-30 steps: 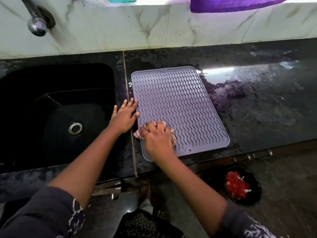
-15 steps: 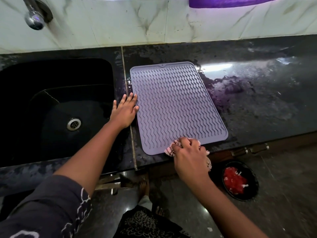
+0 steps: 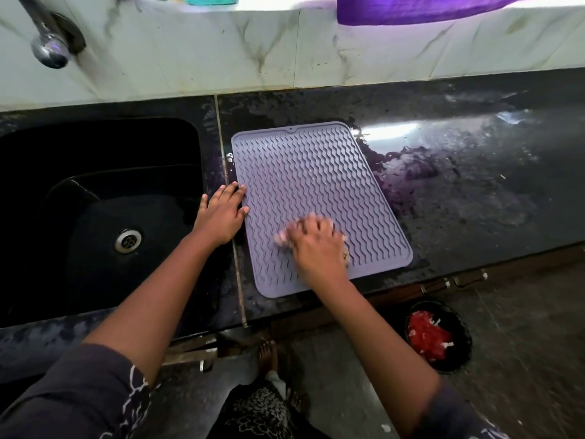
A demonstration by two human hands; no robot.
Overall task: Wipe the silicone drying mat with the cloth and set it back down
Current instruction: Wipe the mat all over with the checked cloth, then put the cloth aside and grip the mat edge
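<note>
A lilac silicone drying mat (image 3: pixel 304 185) with wavy ridges lies flat on the dark countertop (image 3: pixel 474 198), just right of the sink. My right hand (image 3: pixel 316 248) presses a small pale patterned cloth (image 3: pixel 281 238) onto the mat's near middle; the hand is blurred and hides most of the cloth. Fingers together, my left hand (image 3: pixel 221 213) lies flat on the counter, with its fingertips touching the mat's left edge.
A black sink (image 3: pixel 95 217) with a metal drain (image 3: pixel 128 240) sits to the left, a tap (image 3: pixel 47 42) above it. Wet patches shine on the counter right of the mat. A black bowl (image 3: pixel 438 335) holding red bits stands on the floor below. Purple fabric (image 3: pixel 411 7) hangs over the ledge.
My right hand with the cloth went from the mat's near left corner to its near edge, then back up onto the mat's near middle. My left hand stayed at the mat's left edge.
</note>
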